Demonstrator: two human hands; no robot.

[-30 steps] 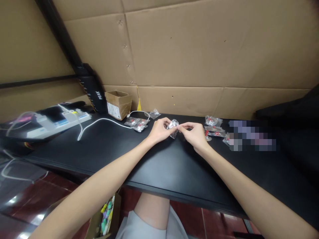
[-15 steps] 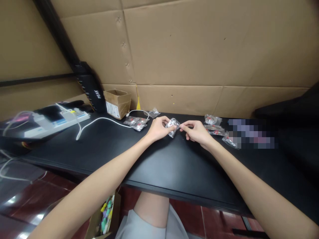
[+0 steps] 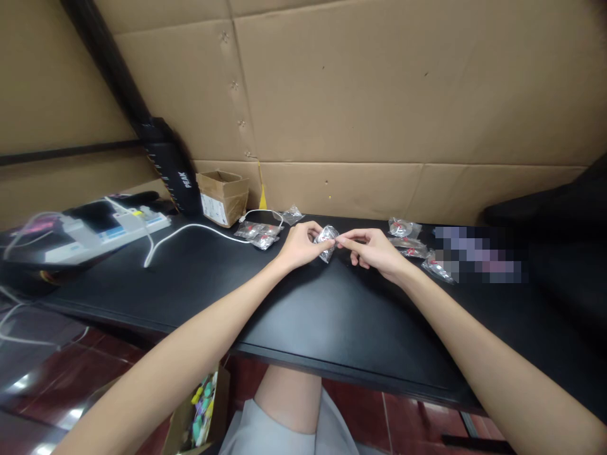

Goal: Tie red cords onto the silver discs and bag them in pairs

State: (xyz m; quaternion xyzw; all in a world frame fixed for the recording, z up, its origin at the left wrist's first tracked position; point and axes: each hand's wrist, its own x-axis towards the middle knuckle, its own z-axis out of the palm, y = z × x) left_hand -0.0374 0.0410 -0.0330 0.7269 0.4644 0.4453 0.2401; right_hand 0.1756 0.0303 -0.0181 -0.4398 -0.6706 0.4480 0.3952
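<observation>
Between my hands, over the black table (image 3: 303,316), is a small clear plastic packet (image 3: 325,251) with something shiny and a bit of red in it. My left hand (image 3: 302,245) grips the packet between thumb and fingers from the left. The thumb and forefinger of my right hand (image 3: 367,249) are pinched together at the packet's right edge. To the left lie several similar packets (image 3: 260,234), with another clear packet (image 3: 293,215) behind them. More packets (image 3: 408,245) with red marks lie in a row to the right of my right hand.
An open cardboard box (image 3: 224,196) stands at the back left beside a white cable (image 3: 194,226). A power strip (image 3: 114,235) lies at the far left. Cardboard sheeting (image 3: 332,95) rises behind the table. Below, a carton (image 3: 219,411) holds colourful small items.
My right fingertips have moved slightly left, closer to my left thumb at the packet's edge. My left hand keeps its hold.
</observation>
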